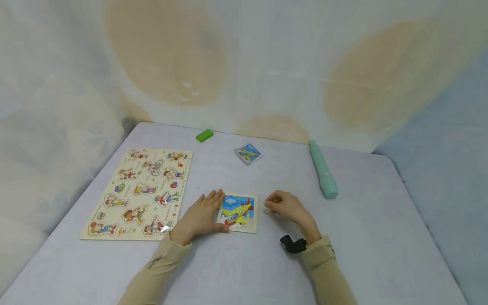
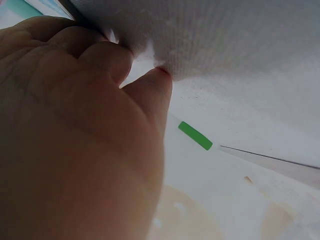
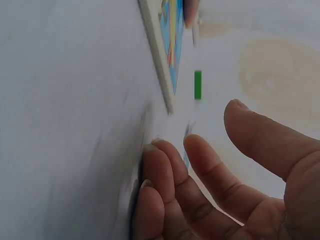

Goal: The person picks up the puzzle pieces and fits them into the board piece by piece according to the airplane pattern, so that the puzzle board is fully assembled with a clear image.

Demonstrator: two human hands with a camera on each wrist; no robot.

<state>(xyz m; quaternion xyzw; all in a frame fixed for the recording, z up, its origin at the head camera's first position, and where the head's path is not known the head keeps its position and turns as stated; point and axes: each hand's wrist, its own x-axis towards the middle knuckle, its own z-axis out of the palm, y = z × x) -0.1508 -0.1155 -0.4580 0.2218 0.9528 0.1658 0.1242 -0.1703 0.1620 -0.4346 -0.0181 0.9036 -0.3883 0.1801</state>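
A small square jigsaw puzzle [image 1: 249, 228] with a yellow airplane on blue sky lies flat in a pale frame. A pale patch shows at its lower edge. My left hand [image 1: 202, 218] rests along its left side, fingers extended and the thumb by its lower left corner. To the right of the puzzle and apart from it is my right hand [image 1: 287, 206]. The right wrist view shows that hand's fingers [image 3: 165, 185] loosely bent low at the table, with the thumb spread away and nothing seen held. The left fingertips are partly hidden in the left wrist view.
A large board [image 1: 126, 197] of cartoon figures lies on the left. Toward the back are a green block [image 1: 204, 135] and a small airplane picture card [image 1: 248, 153]. A mint-green tapered object [image 1: 323, 171] lies at the right. Fabric walls enclose the table.
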